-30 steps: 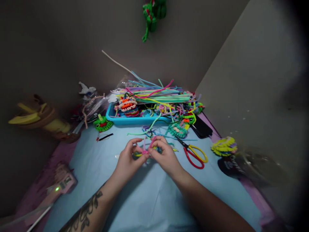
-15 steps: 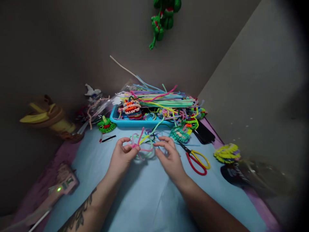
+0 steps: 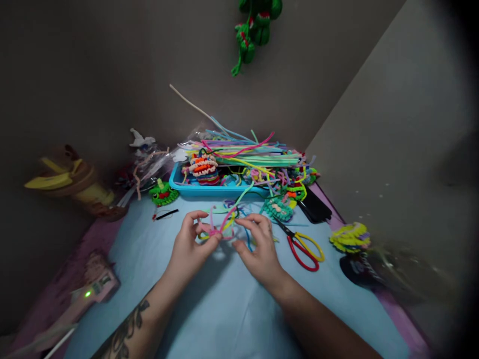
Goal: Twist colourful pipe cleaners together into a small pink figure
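Note:
My left hand (image 3: 194, 238) is closed, its thumb and fingers pinching the pink middle of a looped bunch of pipe cleaners (image 3: 215, 232). Pink, lilac and yellow strands stick out of the bunch, some bent into loops. My right hand (image 3: 259, 244) is close by on the right, thumb and index finger apart. Its index fingertip is beside the yellow strand; whether they touch I cannot tell. Loose blue, green and purple pipe cleaners (image 3: 245, 234) lie behind and between the hands. Scissors (image 3: 304, 247) with one red and one yellow handle lie right of my right hand.
Behind the hands stands a blue tray (image 3: 220, 191) heaped with pipe cleaners (image 3: 258, 155). Around it are a green figure (image 3: 163, 193), a teal woven piece (image 3: 279, 209), a black phone-like slab (image 3: 315, 207) and a yellow bundle (image 3: 351, 237). A pink device (image 3: 99, 284) sits at left.
The looped bunch has turned in my left hand, its upright pink strand now leaning right. My right hand has shifted slightly, its fingers still apart.

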`<state>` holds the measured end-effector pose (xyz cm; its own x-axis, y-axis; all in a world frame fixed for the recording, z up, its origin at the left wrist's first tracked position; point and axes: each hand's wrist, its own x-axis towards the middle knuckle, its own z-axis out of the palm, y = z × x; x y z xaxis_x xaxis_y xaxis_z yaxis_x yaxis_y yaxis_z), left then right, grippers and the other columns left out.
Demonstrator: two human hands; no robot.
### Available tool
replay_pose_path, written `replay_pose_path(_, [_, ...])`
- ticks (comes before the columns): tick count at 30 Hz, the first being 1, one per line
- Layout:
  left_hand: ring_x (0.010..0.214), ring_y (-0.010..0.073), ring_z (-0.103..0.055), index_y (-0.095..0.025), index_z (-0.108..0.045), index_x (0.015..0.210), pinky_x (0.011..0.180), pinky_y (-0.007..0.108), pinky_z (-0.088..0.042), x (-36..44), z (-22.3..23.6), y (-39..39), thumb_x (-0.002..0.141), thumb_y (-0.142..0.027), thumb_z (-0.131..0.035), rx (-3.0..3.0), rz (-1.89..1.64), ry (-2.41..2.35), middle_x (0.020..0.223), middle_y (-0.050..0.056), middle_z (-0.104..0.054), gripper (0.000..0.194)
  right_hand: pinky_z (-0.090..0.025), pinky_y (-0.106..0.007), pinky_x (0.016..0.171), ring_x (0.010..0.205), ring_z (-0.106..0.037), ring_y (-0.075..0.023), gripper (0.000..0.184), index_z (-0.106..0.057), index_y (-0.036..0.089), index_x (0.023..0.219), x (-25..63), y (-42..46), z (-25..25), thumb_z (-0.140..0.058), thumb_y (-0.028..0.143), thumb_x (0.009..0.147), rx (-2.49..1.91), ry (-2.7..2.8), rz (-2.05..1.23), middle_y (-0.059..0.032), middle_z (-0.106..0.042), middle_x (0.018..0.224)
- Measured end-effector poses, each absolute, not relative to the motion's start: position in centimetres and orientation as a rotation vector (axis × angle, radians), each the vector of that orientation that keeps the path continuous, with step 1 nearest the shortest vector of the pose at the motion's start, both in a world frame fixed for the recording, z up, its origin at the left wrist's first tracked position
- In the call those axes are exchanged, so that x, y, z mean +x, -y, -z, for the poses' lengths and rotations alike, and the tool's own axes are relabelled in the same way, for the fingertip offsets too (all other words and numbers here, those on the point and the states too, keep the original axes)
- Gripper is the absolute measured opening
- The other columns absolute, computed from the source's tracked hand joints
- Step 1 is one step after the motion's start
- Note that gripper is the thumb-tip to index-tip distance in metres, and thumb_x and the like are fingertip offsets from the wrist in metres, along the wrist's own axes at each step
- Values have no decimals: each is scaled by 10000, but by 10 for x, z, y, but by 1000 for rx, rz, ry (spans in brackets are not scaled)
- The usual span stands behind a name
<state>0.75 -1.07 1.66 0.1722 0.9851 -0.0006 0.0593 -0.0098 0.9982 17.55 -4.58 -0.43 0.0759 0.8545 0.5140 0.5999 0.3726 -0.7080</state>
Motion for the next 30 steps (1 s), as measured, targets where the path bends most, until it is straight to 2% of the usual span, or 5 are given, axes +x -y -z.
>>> replay_pose_path(2, [715, 126, -600, -215, -422, 1080, 691, 245, -453, 9, -13, 13, 748, -232, -674, 1486, -1002, -1126, 701, -63, -557, 418, -412, -431, 929, 1068, -472, -250, 293, -611, 225, 1103, 177, 45, 4, -621, 293, 818, -1333, 1549, -371, -82, -485, 1075])
replay_pose_path(7, [788, 149, -631, -226, -411, 1127, 742, 277, -461, 11, -7, 17, 783, -254, -650, 1663, -892, -1102, 758, -42, -580, 420, -356, -453, 1012, 1196, -445, -281, 62, -693, 227, 811, 176, 44, 1, -653, 257, 776, -1361, 1486, -597, -84, -481, 1219])
replay_pose_path(10, [810, 158, -639, -223, -410, 1156, 769, 293, -465, 10, -8, 18, 784, -267, -658, 1671, -877, -1095, 779, -28, -606, 450, -332, -437, 1042, 1233, -437, -269, 44, -676, 218, 728, 175, 43, 2, -648, 218, 761, -1355, 1435, -715, -73, -483, 1276])
replay_pose_path(21, [774, 162, -638, -177, -426, 1226, 799, 302, -448, 20, -15, 19, 789, -293, -634, 1390, -903, -1146, 729, -6, -680, 498, -405, -419, 994, 1205, -477, -248, 53, -639, 220, 775, 175, 36, 14, -646, 272, 769, -1202, 1115, -898, -74, -525, 1187])
replay_pose_path(30, [703, 138, -591, -189, -426, 1157, 693, 246, -431, 19, -16, 17, 779, -277, -635, 1304, -928, -1117, 674, -39, -629, 441, -328, -420, 1050, 1208, -468, -240, 43, -624, 221, 758, 176, 37, 13, -650, 200, 732, -1245, 1085, -824, -62, -509, 1179])
